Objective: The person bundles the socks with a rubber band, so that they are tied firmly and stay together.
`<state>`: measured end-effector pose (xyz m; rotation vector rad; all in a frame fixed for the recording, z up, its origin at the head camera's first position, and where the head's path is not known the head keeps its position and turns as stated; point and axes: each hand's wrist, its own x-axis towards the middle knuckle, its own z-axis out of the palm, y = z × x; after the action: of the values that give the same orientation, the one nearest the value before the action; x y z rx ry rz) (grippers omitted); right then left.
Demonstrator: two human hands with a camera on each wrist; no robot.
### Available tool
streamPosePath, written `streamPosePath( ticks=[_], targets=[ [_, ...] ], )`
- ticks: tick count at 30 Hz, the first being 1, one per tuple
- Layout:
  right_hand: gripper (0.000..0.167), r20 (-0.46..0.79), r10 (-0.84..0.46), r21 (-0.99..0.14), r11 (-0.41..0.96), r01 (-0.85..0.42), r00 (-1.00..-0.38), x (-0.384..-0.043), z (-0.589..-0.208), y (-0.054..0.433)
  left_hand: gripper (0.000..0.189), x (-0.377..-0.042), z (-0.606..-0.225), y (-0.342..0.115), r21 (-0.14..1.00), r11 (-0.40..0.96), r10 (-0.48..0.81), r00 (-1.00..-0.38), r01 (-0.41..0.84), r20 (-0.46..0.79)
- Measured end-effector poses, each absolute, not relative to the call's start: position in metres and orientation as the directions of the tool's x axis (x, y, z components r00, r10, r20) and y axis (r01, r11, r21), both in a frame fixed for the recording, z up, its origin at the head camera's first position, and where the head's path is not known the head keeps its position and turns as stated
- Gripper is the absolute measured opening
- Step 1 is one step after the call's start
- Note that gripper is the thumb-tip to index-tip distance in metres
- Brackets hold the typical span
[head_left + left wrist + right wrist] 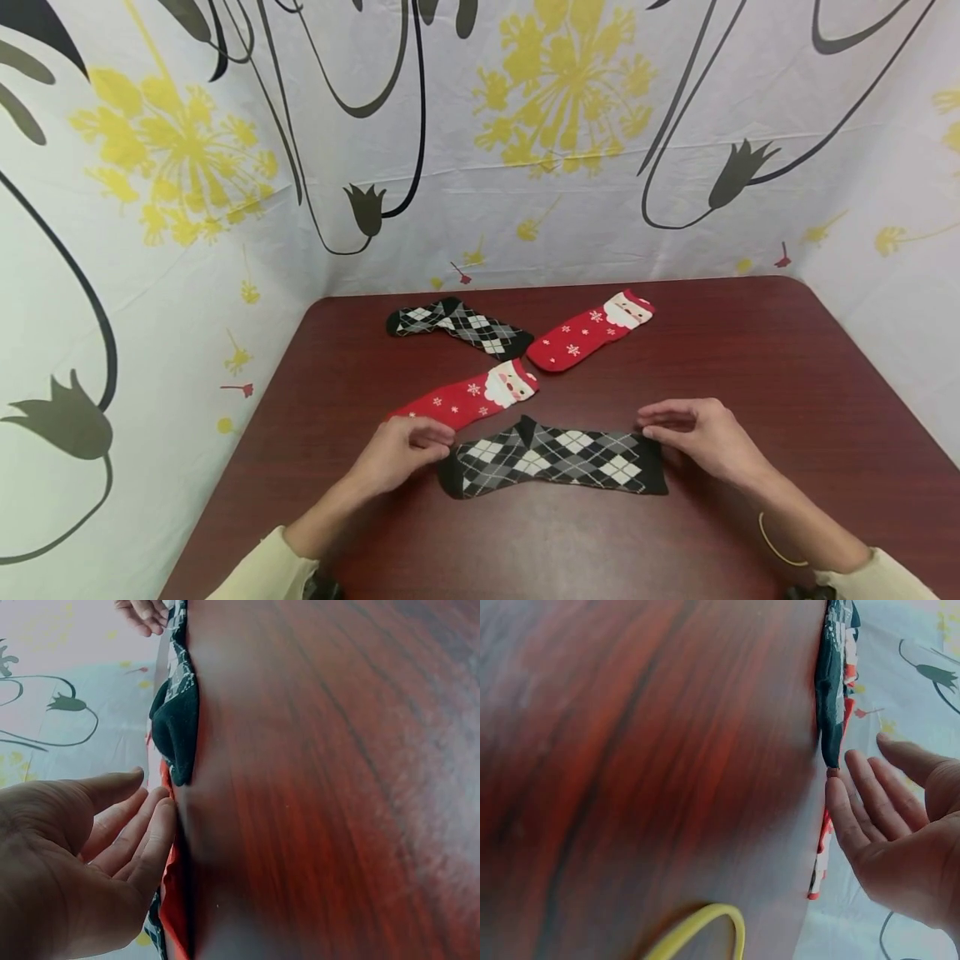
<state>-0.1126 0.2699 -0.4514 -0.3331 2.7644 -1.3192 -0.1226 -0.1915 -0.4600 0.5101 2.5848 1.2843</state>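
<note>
Pale sleeves come nearest the camera, at the lower edge. Beyond them the near argyle sock lies flat on the desk, its long axis crosswise: toe just beside the left hand, cuff just beside the right hand. Each hand's fingers are loosely extended, thumb apart, gripping nothing; neither hand is clearly nearer, and fingertip contact is hard to tell.
</note>
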Motion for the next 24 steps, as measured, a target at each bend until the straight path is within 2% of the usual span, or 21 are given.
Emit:
streamPosePath(
  ticks=[5,10,19,24],
  targets=[
    [0.040,0.048,-0.268,-0.819,0.541,-0.191,-0.962,-0.115,-0.453,0.272,0.028,-0.127,-0.457,-0.194,0.830,0.521,0.402,-0.915,0.199,-0.033],
    [0.052,0.053,-0.314,-0.855,0.476,-0.206,-0.948,-0.120,-0.453,0.270,0.035,-0.134,-0.451,-0.200,0.823,0.545,0.371,-0.926,0.157,-0.069],
    [0.075,0.017,-0.348,-0.843,0.498,-0.201,-0.937,-0.137,-0.449,0.260,0.053,-0.162,-0.439,-0.214,0.878,0.479,0.312,-0.934,-0.004,-0.175],
    [0.077,0.034,-0.343,-0.853,0.480,-0.206,-0.939,-0.159,-0.454,0.250,0.063,-0.183,-0.432,-0.223,0.902,0.428,0.287,-0.938,-0.059,-0.197]
  ],
)
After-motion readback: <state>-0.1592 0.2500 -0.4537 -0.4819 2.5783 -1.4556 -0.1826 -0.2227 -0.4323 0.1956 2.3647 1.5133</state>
